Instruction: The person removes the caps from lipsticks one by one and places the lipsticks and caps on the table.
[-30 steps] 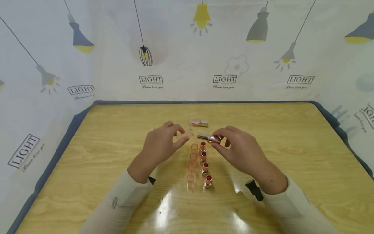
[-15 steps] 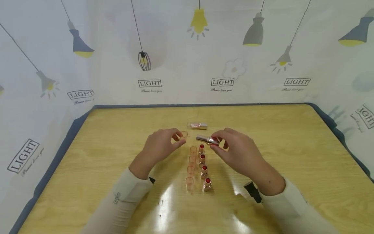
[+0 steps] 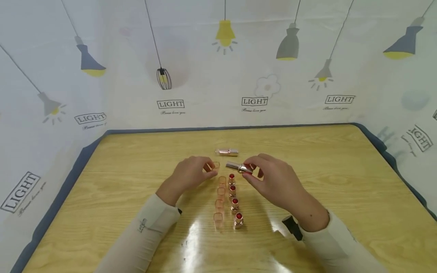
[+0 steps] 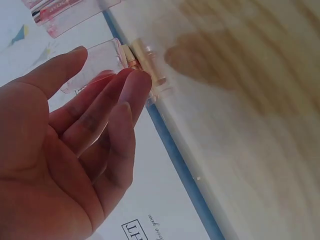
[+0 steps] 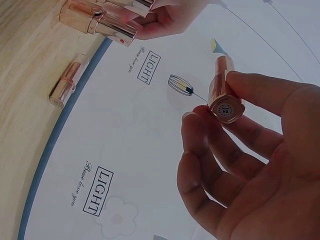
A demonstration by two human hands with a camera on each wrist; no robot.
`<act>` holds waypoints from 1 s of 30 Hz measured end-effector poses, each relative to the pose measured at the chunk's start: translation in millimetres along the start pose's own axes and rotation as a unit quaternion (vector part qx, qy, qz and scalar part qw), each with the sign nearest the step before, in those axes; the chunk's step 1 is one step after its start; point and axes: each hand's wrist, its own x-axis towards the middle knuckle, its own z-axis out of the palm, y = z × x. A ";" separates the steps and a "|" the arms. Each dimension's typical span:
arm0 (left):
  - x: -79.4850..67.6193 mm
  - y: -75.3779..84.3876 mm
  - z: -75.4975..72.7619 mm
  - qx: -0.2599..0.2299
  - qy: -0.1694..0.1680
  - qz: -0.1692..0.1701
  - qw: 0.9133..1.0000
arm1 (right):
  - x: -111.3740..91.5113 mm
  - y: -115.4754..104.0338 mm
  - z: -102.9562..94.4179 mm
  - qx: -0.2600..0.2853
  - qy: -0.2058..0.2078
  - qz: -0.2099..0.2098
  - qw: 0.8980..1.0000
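In the head view my left hand (image 3: 189, 174) pinches a clear lipstick cap (image 3: 216, 165), its square opening facing up, near the far end of a row of clear caps (image 3: 219, 204). The left wrist view shows this see-through cap (image 4: 100, 59) between thumb and fingers. My right hand (image 3: 278, 182) holds a shiny uncapped lipstick (image 3: 235, 166) nearly level, its narrower end pointing left. In the right wrist view the lipstick's base label (image 5: 226, 110) faces the camera. Several upright lipsticks (image 3: 235, 204) with red tips stand in a row right of the caps.
Beyond both hands a capped lipstick (image 3: 228, 152) lies on its side on the wooden table (image 3: 136, 159). A blue edge (image 3: 184, 129) borders the table's back, before a white backdrop (image 3: 205, 83) printed with lamps.
My left hand has turned the cap from tilted to opening-up and lowered it near the row's far end. The right hand keeps its grip on the lipstick, little moved. The head view has tilted slightly up.
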 end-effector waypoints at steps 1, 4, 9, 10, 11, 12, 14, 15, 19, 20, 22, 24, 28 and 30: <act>1.0 -0.4 1.1 -0.002 -0.001 0.003 1.000 | 0.6 -0.2 0.2 0.000 -0.001 -0.001 1.000; 4.1 -1.0 4.6 -0.007 -0.006 0.009 1.000 | 1.8 -0.7 0.3 0.001 -0.003 0.001 1.000; 6.8 0.2 8.5 -0.011 -0.015 0.010 1.000 | 2.5 -1.8 -0.6 -0.003 -0.008 0.011 1.000; 7.3 0.4 9.2 -0.014 -0.017 0.010 1.000 | 2.5 -1.9 -0.6 -0.004 -0.009 0.012 1.000; 8.0 0.5 10.0 -0.014 -0.019 0.010 1.000 | 2.5 -2.0 -0.6 -0.005 -0.010 0.014 1.000; 8.7 0.8 10.6 -0.014 -0.021 0.011 1.000 | 2.5 -2.0 -0.3 -0.006 -0.011 0.016 1.000; 10.2 1.3 11.9 -0.015 -0.025 0.014 0.999 | 2.3 -1.8 0.3 -0.006 -0.014 0.019 1.000; 10.8 2.0 12.1 -0.015 -0.027 0.015 0.999 | 2.3 -1.7 0.5 -0.006 -0.015 0.020 1.000; 10.9 5.2 11.4 -0.015 -0.030 0.017 0.999 | 2.2 -1.2 1.9 -0.005 -0.015 0.021 1.000; 10.5 6.0 10.9 -0.015 -0.030 0.016 0.999 | 2.3 -1.1 2.2 -0.005 -0.015 0.021 1.000; 9.4 7.3 10.4 -0.015 -0.033 0.016 0.999 | 2.5 -0.6 3.3 -0.003 -0.015 0.020 1.000; 8.2 8.6 9.9 -0.013 -0.033 0.019 0.999 | 3.1 0.4 4.9 -0.004 -0.016 0.019 1.000; 6.6 10.4 9.1 -0.003 -0.026 0.029 0.999 | 5.1 4.7 9.8 -0.006 -0.025 0.018 1.000; 6.9 10.8 9.7 -0.002 -0.021 0.035 0.999 | 7.3 9.2 12.5 -0.011 -0.036 0.018 0.999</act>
